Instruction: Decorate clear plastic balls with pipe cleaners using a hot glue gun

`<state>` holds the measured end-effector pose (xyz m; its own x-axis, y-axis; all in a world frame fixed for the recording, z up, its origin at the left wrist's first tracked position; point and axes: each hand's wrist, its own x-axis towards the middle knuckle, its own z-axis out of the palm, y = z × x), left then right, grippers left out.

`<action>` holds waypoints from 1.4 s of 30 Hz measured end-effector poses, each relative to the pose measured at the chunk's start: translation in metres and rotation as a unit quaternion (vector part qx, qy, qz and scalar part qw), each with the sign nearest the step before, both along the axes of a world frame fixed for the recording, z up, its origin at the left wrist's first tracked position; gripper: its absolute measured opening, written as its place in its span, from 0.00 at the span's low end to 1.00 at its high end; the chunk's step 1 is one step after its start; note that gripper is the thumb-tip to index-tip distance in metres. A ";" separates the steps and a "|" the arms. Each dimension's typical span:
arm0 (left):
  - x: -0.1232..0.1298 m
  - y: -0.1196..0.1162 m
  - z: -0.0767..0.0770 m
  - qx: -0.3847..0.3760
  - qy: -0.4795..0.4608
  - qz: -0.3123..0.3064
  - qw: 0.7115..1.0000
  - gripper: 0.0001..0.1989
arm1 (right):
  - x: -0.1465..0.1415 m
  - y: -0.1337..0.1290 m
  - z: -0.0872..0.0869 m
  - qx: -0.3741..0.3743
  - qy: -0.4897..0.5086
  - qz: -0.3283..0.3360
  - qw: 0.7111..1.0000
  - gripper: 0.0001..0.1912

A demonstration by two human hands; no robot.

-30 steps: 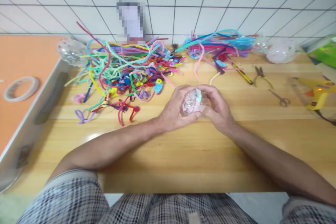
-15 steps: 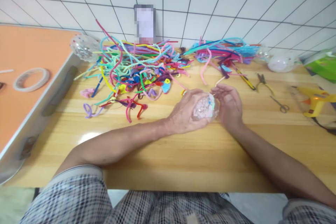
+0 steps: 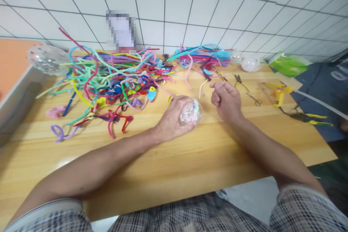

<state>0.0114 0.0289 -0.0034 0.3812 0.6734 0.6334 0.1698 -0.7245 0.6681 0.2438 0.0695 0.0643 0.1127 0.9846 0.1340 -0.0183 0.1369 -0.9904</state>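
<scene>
Fingers (image 3: 182, 99) of the left hand (image 3: 172, 119) round a clear ball, right hand (image 3: 227, 102) apart

Over the near middle of the table (image 3: 152, 166), the left hand grasps the ball (image 3: 191, 113) from its left side, fingers across the top and thumb underneath. Whether the ball touches the wood, I can't tell from where I stand. The right hand is off to its right, fingers curled in; whether anything small is pinched there doesn't show.

As for progress, I'd call it partway. The ball already has sparkly pale stuff inside and a coloured strip towards its right side, but nothing I see tells whether it is sealed. Some fuzzy stems look worked already: a purple curl (image 3: 60, 133) and a blue-and-yellow piece (image 3: 151, 94) lie loose, neither joined to the ball.

Plenty looks unused: the big pile (image 3: 89, 69) and the second bundle (image 3: 206, 51) are mostly long lengths. The glue gun (image 3: 280, 92), pliers (image 3: 240, 82) and scissors (image 3: 254, 99) lie to the right, out of hand.
</scene>
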 end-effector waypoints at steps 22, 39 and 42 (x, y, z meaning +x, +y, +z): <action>-0.004 0.008 -0.005 -0.053 0.050 -0.024 0.997 0.45 | 0.011 -0.021 -0.046 -0.021 -0.201 0.037 0.979 0.22; -0.010 0.001 0.002 -0.125 -0.035 0.009 0.992 0.34 | -0.007 -0.023 -0.032 -0.023 -0.186 0.019 0.982 0.24; -0.015 0.002 0.001 -0.118 -0.007 0.041 0.992 0.31 | 0.008 -0.009 -0.033 -0.041 -0.197 0.004 0.980 0.26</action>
<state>-0.0038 0.0313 -0.0020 0.3112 0.8318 0.4596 0.2115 -0.5321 0.8198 0.2522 0.0603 0.0310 0.0615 0.9945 0.0851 0.3665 0.0568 -0.9287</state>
